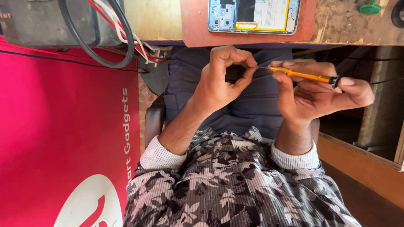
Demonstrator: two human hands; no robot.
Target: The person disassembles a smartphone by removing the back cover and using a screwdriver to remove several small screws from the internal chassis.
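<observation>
Up at the edge of the worn wooden workbench (336, 25) lies a reddish-brown work mat (195, 25), and on it rests an opened smartphone with its back cover off (253, 15), showing the camera module at one end, a pale battery with a yellow border and a small yellow loop near the lower edge. A small green plastic tool (370, 8) sits further along the bench, well apart from the phone. At the other end stands a grey box (38, 21) with a thick black cable (126, 40) looping over it beside a bundle of red and white wires (141, 48).

Below the bench edge, over the person's lap, the left hand (219, 82) is raised with thumb and forefinger curled together in a ring, pinching something too small to make out. The right hand (320, 90) is closed around a slim orange metal screwdriver with a black cap (301, 75), held nearly level, its fine tip pointing at the left fingertips (251, 65) and almost meeting them. Both forearms come out of ribbed white cuffs (162, 155) on a grey floral-patterned shirt (235, 189). A bright pink printed banner (63, 138) fills the side by the left arm.
</observation>
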